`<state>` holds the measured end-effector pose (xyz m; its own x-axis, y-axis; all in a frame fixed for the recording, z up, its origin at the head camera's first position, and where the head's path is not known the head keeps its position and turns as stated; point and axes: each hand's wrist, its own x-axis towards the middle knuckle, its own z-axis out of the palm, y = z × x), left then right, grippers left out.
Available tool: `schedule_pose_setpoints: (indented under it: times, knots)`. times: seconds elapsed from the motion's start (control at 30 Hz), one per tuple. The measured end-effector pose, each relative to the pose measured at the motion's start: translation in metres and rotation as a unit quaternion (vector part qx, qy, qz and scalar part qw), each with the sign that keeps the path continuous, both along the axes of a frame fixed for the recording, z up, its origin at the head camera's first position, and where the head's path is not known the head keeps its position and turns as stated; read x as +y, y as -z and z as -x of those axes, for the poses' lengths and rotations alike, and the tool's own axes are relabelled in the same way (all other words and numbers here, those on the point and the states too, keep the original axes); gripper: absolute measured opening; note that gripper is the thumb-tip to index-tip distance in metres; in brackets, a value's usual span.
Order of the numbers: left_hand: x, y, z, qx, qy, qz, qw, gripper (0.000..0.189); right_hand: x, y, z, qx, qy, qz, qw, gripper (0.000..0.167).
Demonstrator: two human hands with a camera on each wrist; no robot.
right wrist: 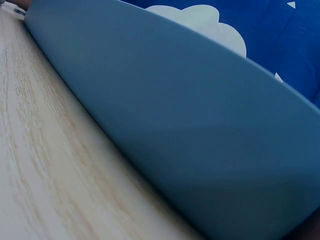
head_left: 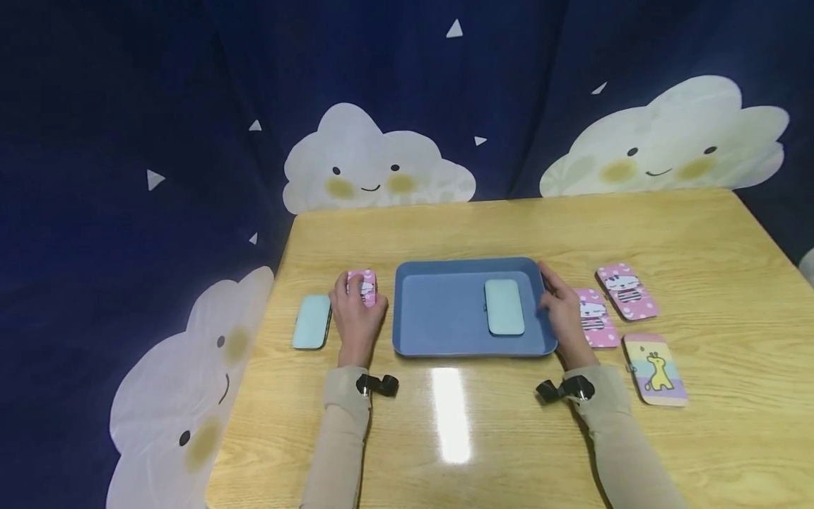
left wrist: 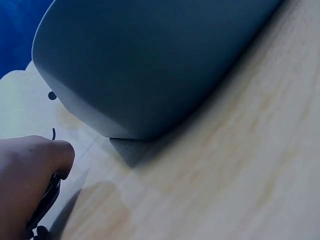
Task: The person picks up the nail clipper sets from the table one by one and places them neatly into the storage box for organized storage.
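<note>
blue tray point(right wrist: 165, 110) on wooden table point(right wrist: 45, 165), white cloud point(right wrist: 212, 25)

Bare hands point(head_left: 358, 318), long beige sleeves point(head_left: 335, 449), small black wrist cameras point(head_left: 379, 385), folded-looking cuffs point(head_left: 608, 390)

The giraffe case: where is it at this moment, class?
In the head view, the giraffe case lies on the table toward the right, just right of the right sleeve and below two pink cat cases.
</note>
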<state>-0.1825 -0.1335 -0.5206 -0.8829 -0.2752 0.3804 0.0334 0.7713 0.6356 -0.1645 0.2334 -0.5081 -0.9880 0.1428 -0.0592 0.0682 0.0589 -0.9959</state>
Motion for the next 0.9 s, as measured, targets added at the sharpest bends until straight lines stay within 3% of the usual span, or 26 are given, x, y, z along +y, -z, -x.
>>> schedule_pose_setpoints:
  times: [0.3,0.57,0.9]
  knots:
    - [0.001,-0.002,0.0,-0.014,-0.013,-0.015,0.9997,0.05,0.001,0.002,0.001,0.007,-0.003,-0.004,1.0,0.076]
    - [-0.001,-0.007,-0.002,-0.026,-0.02,-0.092,0.9952,0.049,0.001,0.001,0.0,-0.003,-0.003,0.001,1.0,0.076]
    - [-0.007,-0.011,-0.002,-0.041,-0.013,-0.139,0.9893,0.051,0.002,0.001,0.001,0.003,-0.003,-0.002,1.0,0.076]
